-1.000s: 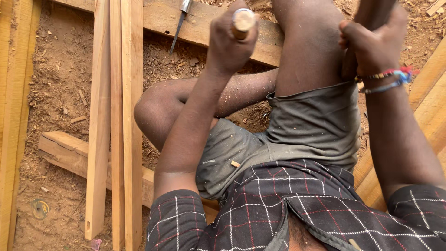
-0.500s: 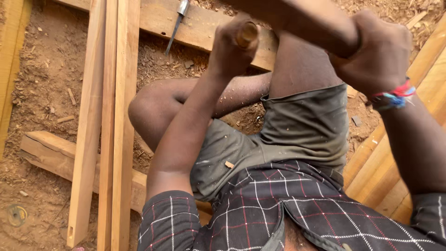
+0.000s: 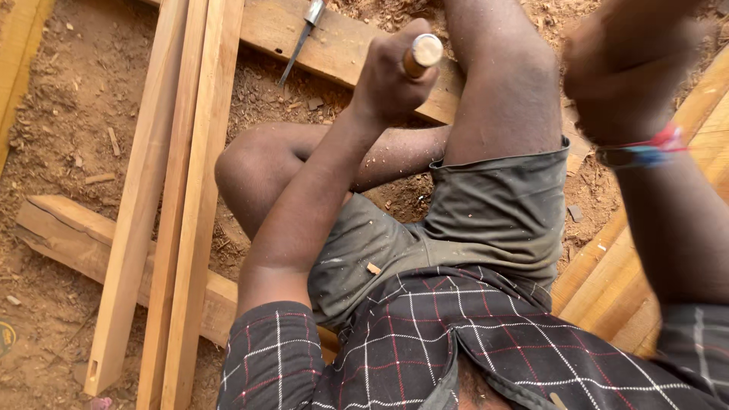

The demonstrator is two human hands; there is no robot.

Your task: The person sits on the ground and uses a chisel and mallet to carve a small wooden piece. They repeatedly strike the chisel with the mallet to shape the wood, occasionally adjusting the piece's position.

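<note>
My left hand (image 3: 391, 80) is a fist around a wooden tool handle (image 3: 422, 53) whose pale round end sticks up out of it. It is held above a thick plank (image 3: 342, 45) that lies across the top, next to my bent right leg. My right hand (image 3: 630, 68), with a coloured wristband, is raised at the top right and blurred. Its fingers are closed, and whatever it grips runs out of the top edge. My other knee (image 3: 250, 171) is folded under the left forearm.
A second chisel (image 3: 302, 34) with a metal blade lies on the plank's left part. Three long wooden slats (image 3: 186, 197) run down the left side over a short beam (image 3: 64, 231). More planks (image 3: 683, 152) lie at the right. Sawdust and chips cover the dirt ground.
My right hand came down across the left hand's tool handle half a second ago and is now raised again at the top right. The left hand has stayed on its handle.
</note>
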